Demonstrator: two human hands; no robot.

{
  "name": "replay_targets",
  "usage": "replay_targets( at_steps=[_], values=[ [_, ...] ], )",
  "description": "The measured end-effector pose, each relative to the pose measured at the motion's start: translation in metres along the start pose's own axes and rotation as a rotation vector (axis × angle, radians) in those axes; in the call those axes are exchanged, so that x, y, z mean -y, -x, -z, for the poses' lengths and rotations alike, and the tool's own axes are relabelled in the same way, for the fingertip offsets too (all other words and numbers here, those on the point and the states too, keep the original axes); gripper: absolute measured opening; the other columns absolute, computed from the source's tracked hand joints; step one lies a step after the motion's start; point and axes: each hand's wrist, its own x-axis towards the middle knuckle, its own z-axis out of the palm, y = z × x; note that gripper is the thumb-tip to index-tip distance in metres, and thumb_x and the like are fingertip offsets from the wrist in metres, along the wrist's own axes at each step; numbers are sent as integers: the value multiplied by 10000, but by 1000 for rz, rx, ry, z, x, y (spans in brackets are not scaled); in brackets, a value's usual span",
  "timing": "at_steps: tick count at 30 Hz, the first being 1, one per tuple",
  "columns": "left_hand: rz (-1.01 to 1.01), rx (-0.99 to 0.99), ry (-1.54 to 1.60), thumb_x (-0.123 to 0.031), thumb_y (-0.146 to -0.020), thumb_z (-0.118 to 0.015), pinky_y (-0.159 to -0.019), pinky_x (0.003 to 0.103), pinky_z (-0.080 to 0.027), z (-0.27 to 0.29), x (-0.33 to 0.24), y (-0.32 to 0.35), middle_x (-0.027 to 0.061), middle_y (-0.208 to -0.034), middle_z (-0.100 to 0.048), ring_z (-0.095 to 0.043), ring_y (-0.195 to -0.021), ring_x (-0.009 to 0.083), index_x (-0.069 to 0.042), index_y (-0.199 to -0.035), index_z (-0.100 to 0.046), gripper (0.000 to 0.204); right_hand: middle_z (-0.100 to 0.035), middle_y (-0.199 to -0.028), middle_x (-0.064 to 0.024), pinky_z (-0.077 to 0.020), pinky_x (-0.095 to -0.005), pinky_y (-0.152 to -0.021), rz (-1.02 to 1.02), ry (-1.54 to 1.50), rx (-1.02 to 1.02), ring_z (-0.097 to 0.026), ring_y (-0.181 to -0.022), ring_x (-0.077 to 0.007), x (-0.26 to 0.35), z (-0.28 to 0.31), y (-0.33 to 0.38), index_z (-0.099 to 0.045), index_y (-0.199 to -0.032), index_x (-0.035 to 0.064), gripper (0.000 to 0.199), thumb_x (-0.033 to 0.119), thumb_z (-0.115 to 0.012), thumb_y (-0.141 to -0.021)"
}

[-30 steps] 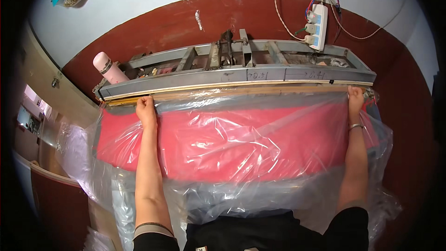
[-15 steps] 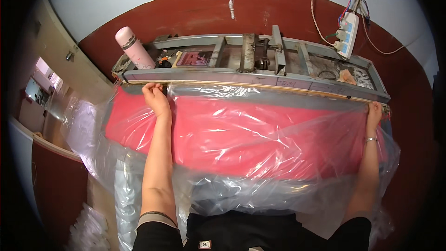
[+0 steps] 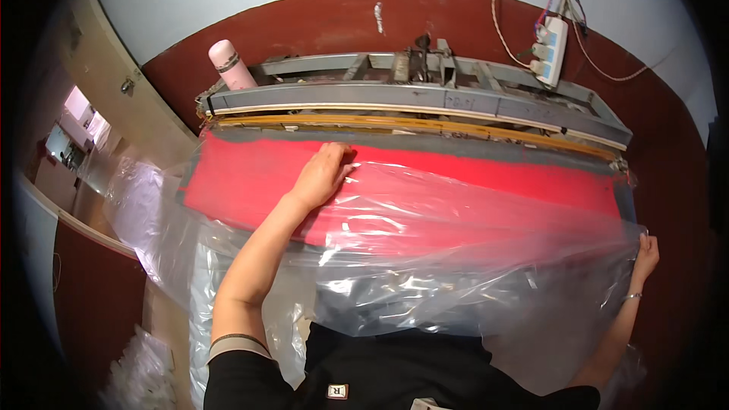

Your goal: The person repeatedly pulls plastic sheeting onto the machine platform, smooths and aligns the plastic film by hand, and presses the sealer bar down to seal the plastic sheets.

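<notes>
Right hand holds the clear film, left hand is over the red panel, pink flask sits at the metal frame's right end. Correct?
No: the pink flask sits at the left end of the metal frame, per the head view. Right hand on clear film and left hand over red panel are correct.

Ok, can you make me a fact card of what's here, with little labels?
Left hand: over the red panel; grip unclear
Right hand: pinching the clear plastic sheet by its right side
Red panel: partly covered by the clear plastic sheet
Behind it: grey metal frame
Frame's left end: pink bottle
Frame's right side: white power strip
</notes>
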Motion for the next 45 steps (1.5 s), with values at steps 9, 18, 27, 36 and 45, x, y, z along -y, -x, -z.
replay_targets(
  at_steps=[9, 18, 27, 36, 45],
  values=[
    [78, 124, 20, -134, -765, -593, -708, 381, -408, -13, -46, -6, 91, -763, -551, -524, -779, 263, -47, -801, -533, 111, -555, -1115, -125, -403, -312, -901, -10, 128, -27, -522, -1053, -224, 41, -25, -34, -507, -1124, -11, 354, 31, -566, -777],
    [346, 90, 625, -78, -809, -574, -516, 218, -369, 35, -68, -6, 0, -621, -483, -410, -580, 44, -7, -756, -471, 137, -570, -930, -117, -468, -297, -718, 778, -682, 823, -563, -845, -219, 444, -138, 99, -576, -998, 25, 333, 168, -688, -719],
    [8, -71, 144, -42, -744, -628, -500, 260, -400, 69, -76, 13, 73, -680, -502, -490, -555, 167, -33, -786, -492, 142, -590, -670, -53, -446, -226, -531, 451, -1096, 1130, -543, -562, -109, 511, -193, 171, -582, -927, 0, 162, 115, -578, -813],
    [-79, -302, 7, -54, -646, -636, -812, 404, -396, 46, -67, 30, 150, -1054, -492, -461, -1007, 336, -26, -1039, -462, 431, -563, -704, -4, -367, -176, -509, 47, -1237, 1354, -478, -582, -38, 523, -200, 198, -586, -832, 28, 161, 111, -457, -879],
    [369, 21, -598, -164, -672, -648, -802, 403, -345, 163, 62, 180, 84, -799, -550, -524, -843, 257, -83, -795, -559, 171, -465, -660, 51, -391, -218, -556, -569, -1653, 546, -445, -609, -64, 344, -213, 100, -525, -788, 159, 162, 305, -548, -856]
  ],
)
